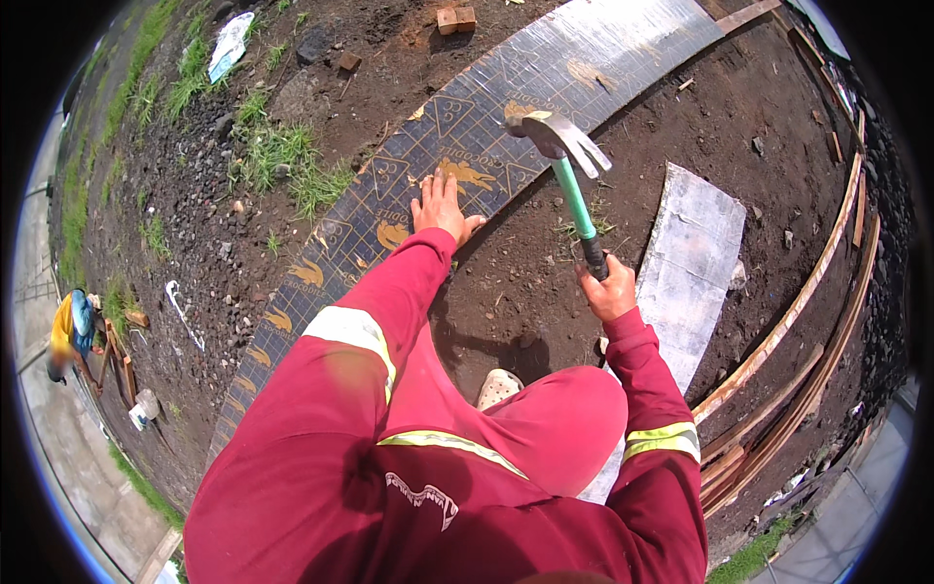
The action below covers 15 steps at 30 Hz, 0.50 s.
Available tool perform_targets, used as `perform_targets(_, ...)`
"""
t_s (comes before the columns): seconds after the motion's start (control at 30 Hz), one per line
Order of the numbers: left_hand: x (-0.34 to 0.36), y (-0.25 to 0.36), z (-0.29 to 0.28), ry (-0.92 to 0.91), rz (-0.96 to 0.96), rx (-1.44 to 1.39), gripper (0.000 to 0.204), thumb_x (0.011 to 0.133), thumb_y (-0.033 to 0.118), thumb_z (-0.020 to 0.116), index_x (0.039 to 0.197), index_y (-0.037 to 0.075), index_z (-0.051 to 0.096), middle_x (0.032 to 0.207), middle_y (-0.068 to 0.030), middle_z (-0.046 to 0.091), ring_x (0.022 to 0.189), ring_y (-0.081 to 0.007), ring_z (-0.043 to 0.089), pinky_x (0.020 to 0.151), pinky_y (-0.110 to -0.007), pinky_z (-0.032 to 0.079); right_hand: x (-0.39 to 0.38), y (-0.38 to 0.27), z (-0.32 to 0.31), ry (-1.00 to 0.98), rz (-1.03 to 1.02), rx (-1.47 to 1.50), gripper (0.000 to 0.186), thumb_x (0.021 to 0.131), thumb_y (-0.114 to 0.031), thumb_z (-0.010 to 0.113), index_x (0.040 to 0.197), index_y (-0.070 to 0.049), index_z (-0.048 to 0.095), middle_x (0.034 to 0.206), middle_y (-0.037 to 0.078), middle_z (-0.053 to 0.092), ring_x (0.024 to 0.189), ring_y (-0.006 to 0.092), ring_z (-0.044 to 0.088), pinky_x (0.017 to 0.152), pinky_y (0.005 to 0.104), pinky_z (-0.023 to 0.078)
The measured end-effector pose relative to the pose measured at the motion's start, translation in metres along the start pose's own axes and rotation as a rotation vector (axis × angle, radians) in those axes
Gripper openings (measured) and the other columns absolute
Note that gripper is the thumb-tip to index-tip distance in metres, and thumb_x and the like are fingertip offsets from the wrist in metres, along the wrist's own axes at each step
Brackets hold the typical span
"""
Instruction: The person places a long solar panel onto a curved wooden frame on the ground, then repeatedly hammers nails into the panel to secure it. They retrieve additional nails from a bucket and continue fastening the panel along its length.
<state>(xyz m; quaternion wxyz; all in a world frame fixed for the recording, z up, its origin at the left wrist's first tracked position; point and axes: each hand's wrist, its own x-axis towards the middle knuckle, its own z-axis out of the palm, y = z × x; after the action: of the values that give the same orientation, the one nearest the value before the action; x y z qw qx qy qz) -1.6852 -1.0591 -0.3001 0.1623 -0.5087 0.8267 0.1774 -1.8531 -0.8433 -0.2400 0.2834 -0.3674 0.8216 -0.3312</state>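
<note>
My left hand lies flat, fingers spread, on a long dark panel printed with a gold grid and animal figures. The panel stretches over the soil from the lower left to the upper right. In my right hand is a claw hammer, gripped by the black end of its green handle. Its metal head is raised, apart from my left hand, and overlaps the panel's near edge in the picture. The claw points right.
A grey weathered board lies on the soil at my right, with long timber strips beyond it. Small wood blocks sit past the panel. Another person bends over at the far left. Grass tufts and stones dot the ground.
</note>
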Motion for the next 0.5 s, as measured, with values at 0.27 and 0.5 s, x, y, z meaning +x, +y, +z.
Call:
perform_targets(0.27, 0.002, -0.001, 0.002, 0.01, -0.003, -0.022, 0.086, 0.07, 0.048, 0.066, 0.136, 0.012, 0.025, 0.145, -0.0047, 0.015, 0.134, -0.0219, 0.013, 0.105, -0.044, 0.021, 0.006, -0.008, 0.003, 0.222, -0.467, 0.387, 0.007, 0.078, -0.003, 0.057, 0.078, -0.003, 0.05, 0.061, 0.008, 0.053, 0.049, 0.0161, 0.05, 0.048, 0.0269, 0.041)
perform_targets(0.5, -0.001, -0.002, 0.0, 0.01, 0.008, -0.022, 0.087, 0.07, 0.048, 0.066, 0.136, 0.01, 0.023, 0.145, -0.0069, 0.016, 0.134, -0.0231, 0.013, 0.104, -0.044, 0.022, -0.009, 0.034, 0.016, 0.062, -0.073, -0.135, 0.009, 0.075, -0.008, 0.059, 0.075, -0.003, 0.052, 0.055, 0.011, 0.05, 0.049, 0.0249, 0.052, 0.049, 0.0306, 0.041)
